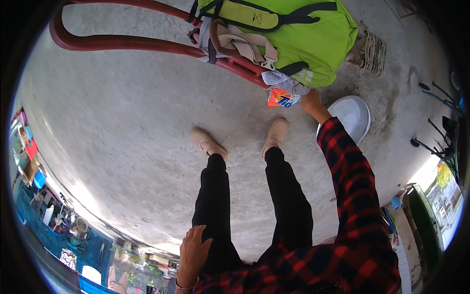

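Note:
My right hand [312, 101] reaches forward to the lower edge of a lime-green bag [318, 36]. Its fingers are curled at a grey cloth [296, 88] beside an orange, white and blue detergent packet [283, 98]. Exactly what they grip is hidden. The packet hangs just left of the hand, under the bag. A beige strap with a buckle [245, 43] is wound by a dark red tubular frame [127, 42], against which the bag lies. My left hand [193, 256] is low beside my left thigh, fingers extended, holding nothing.
A round metal basin [356, 115] stands on the concrete floor [127, 122], right of my right wrist. Coiled cord [374, 54] lies beyond the bag. Thin dark metal stands [440, 142] are at the right edge. Assorted household items crowd the far left.

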Available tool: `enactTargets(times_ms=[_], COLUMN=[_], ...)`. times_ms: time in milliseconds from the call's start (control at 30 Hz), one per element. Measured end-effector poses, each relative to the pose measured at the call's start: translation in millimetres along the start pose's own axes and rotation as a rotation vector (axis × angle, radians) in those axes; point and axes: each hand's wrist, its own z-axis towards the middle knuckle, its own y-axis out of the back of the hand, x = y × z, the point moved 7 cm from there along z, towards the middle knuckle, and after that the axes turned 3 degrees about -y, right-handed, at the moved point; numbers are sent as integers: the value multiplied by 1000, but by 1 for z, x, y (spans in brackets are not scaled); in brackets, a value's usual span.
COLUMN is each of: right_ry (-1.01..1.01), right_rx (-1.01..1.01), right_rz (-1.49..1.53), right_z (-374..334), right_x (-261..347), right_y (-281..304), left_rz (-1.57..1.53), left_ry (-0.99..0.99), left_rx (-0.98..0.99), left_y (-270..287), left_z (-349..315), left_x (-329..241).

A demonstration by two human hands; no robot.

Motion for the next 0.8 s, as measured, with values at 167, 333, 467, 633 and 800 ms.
enactTargets(times_ms=[167,333,467,633,800], right_ry=[91,159,86,9,90], right_rx=[-424,-391,-180,-249,-227], right_rz=[-93,97,246,406,508], right_z=[8,-26,-79,-137,-181], right_x=[-13,34,61,113,150], right_y=[-63,8,25,47,34], left_rz=[-10,-33,-20,22,104], left_ry=[7,-26,-89,-158,-229], left_rx=[31,13,10,59,47], left_y=[8,15,20,14,20], left_z=[17,16,7,-5,-26], left_x=[-2,-9,-27,-56,-87])
